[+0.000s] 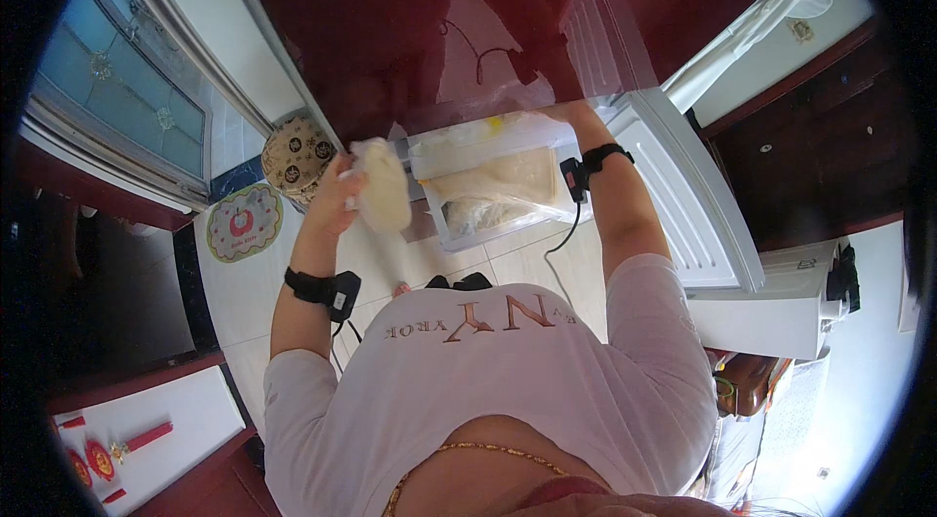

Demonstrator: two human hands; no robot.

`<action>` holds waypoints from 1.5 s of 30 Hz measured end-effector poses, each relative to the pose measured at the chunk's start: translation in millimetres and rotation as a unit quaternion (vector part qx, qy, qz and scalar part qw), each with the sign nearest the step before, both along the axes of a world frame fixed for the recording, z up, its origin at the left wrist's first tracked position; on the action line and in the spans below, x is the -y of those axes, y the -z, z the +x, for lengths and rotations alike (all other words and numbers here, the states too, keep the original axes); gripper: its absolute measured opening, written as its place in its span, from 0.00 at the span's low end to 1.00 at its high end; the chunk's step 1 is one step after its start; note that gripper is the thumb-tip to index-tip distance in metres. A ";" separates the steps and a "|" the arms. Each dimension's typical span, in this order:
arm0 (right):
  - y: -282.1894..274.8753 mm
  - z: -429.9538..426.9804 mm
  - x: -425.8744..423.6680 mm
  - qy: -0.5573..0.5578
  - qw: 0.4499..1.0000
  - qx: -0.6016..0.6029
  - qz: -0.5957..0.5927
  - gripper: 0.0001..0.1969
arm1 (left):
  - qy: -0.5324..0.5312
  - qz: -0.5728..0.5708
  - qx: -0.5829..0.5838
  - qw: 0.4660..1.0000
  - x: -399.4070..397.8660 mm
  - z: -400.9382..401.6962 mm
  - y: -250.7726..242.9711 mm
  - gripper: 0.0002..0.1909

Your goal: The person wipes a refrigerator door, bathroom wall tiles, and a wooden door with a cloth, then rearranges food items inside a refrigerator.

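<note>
My left hand (338, 198) grips a pale, oblong item in a clear plastic bag (388, 187), held in the air left of the pulled-out freezer drawer (468, 242). The item looks slightly blurred. Inside the drawer lie wide, flat, cream-coloured pieces in plastic (505, 176) and a crumpled clear bag (483, 215). My right hand (575, 113) is at the drawer's back right, close to a yellow patch (495, 124). Its fingertips are partly hidden beneath the glossy red upper refrigerator door (410, 26), so its grip is unclear.
The white-lined freezer door (684, 202) stands swung out at the right. A patterned round stool or container (296, 154) and a small mat (244, 222) are at the left. A white cabinet (761, 319) stands behind the door. A cable (560, 253) hangs from my right wrist strap.
</note>
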State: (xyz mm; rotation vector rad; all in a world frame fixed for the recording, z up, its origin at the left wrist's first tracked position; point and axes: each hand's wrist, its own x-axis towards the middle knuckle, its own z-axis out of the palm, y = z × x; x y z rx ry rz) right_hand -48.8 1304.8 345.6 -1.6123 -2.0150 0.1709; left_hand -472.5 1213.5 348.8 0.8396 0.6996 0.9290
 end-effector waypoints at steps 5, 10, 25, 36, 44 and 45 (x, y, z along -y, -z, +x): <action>-0.3 -9.4 19.9 0.077 0.997 0.028 0.005 0.28 | -0.053 0.015 -0.053 0.997 -3.2 4.5 13.2 0.37; 20.9 -6.3 54.5 0.150 0.960 0.238 0.001 0.23 | -0.001 -0.021 0.212 0.977 -10.2 -12.8 3.0 0.50; -23.9 -102.5 186.8 0.033 0.995 -0.033 0.093 0.23 | 0.064 0.128 -0.039 0.989 3.1 -36.7 -30.6 0.55; -31.1 -113.3 243.0 0.040 0.873 -0.463 -0.147 0.21 | 0.305 0.253 -0.181 0.900 0.9 -92.8 -33.8 0.45; 49.6 -105.8 287.8 -0.087 0.394 -0.903 -0.149 0.26 | 0.263 0.209 -0.085 0.938 -23.6 -81.1 -36.7 0.41; 107.8 -68.1 303.7 -0.168 0.199 -0.956 -0.137 0.25 | 0.261 0.217 -0.044 0.940 -26.0 -68.3 -37.4 0.41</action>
